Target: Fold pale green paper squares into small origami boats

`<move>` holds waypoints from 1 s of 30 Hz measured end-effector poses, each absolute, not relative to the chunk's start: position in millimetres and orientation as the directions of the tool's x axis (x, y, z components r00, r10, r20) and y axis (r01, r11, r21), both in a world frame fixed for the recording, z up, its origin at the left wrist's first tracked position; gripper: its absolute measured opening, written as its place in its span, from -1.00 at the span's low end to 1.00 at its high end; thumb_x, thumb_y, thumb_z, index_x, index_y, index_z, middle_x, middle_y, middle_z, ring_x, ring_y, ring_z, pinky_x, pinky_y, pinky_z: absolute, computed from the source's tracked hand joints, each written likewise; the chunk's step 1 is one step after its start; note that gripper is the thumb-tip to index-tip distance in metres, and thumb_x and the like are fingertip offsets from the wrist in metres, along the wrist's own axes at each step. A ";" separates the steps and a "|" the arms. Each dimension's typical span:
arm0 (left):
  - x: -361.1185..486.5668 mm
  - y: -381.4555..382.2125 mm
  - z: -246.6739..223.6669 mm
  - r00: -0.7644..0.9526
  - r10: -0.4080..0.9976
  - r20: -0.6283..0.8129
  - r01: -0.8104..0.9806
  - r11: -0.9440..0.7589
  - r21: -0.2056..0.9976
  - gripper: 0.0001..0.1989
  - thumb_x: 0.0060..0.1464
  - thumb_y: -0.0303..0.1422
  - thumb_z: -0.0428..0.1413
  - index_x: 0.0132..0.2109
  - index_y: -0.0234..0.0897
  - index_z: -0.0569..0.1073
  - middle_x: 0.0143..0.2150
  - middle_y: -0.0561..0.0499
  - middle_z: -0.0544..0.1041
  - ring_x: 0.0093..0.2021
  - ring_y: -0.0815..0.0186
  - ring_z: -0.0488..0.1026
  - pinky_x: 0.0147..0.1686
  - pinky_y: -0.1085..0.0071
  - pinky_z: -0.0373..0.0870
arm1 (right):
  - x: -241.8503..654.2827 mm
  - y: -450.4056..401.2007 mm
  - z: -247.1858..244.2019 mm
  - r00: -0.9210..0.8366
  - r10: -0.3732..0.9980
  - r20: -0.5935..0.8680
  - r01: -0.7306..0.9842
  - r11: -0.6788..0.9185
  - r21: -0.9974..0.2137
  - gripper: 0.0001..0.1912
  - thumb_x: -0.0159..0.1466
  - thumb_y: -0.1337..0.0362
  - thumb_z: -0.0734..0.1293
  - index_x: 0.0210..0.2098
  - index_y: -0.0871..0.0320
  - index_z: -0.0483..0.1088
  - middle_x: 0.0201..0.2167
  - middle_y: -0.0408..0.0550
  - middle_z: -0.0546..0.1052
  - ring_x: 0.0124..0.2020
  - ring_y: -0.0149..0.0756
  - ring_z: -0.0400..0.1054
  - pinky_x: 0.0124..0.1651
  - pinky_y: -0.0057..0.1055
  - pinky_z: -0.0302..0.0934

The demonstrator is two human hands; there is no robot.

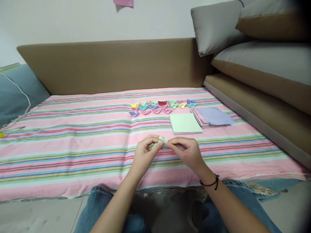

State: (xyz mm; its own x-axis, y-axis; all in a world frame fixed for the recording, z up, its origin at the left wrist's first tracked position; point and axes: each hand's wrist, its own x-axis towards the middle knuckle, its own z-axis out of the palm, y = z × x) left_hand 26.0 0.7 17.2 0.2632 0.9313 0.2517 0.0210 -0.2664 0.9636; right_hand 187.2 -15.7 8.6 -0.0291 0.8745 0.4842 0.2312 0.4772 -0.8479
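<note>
Between my two hands is a small folded piece of pale green paper (163, 140), held above the striped cloth. My left hand (146, 152) pinches it with thumb and fingers from the left. From the right, my right hand (186, 150) grips its other end between thumb and forefinger. Just beyond my hands lies a square stack of pale green paper (186, 123). Beside it on the right sits a looser pile of coloured sheets with a lilac one (214, 115) on top. Several small folded paper boats (162, 103) in many colours stand in rows behind the stack.
A striped cloth (73, 142) covers the low surface before me. Behind it is a brown backboard (121, 66). Grey and brown cushions (267, 61) are piled at the right. At the far left are a blue cushion (31, 79), a white cable and a yellow-handled object (2, 134).
</note>
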 end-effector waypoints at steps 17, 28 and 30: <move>13.3 8.4 21.7 0.292 0.895 0.337 0.110 -0.382 0.918 -0.92 -0.11 -0.37 0.23 -0.39 -0.27 0.57 -0.32 -0.10 0.56 -0.28 0.23 0.50 -0.40 0.43 0.49 | 189.9 -14.0 7.8 -0.132 0.887 0.442 0.262 0.461 -0.848 -0.88 0.14 0.28 0.34 -0.49 0.16 0.46 -0.51 -0.06 0.52 -0.45 -0.28 0.40 -0.36 -0.39 0.29; 18.5 5.8 18.2 0.164 0.939 0.303 0.099 -0.322 0.942 -0.95 -0.16 -0.39 0.26 -0.45 -0.27 0.57 -0.40 -0.04 0.58 -0.32 0.25 0.51 -0.32 0.40 0.44 | 181.0 -14.9 1.4 0.048 0.971 0.235 -0.099 0.239 -0.966 -0.88 0.02 0.30 0.44 -0.45 0.17 0.43 -0.50 -0.10 0.49 -0.43 -0.34 0.40 -0.36 -0.45 0.31; 20.1 4.8 17.7 0.135 0.948 0.289 0.109 -0.304 0.946 -0.95 -0.18 -0.39 0.27 -0.47 -0.27 0.56 -0.42 -0.03 0.58 -0.35 0.26 0.50 -0.34 0.42 0.43 | 179.9 -14.8 0.5 0.060 0.977 0.207 -0.139 0.213 -0.967 -0.88 0.02 0.31 0.44 -0.45 0.17 0.43 -0.51 -0.12 0.48 -0.44 -0.36 0.40 -0.37 -0.46 0.30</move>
State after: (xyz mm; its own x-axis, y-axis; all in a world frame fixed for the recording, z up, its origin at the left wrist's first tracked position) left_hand 20.1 4.8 17.7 0.1351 0.9478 0.2890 0.1095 -0.3041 0.9463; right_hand 179.9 -14.8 0.5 0.0604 0.9765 0.2067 -0.1388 0.2133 -0.9671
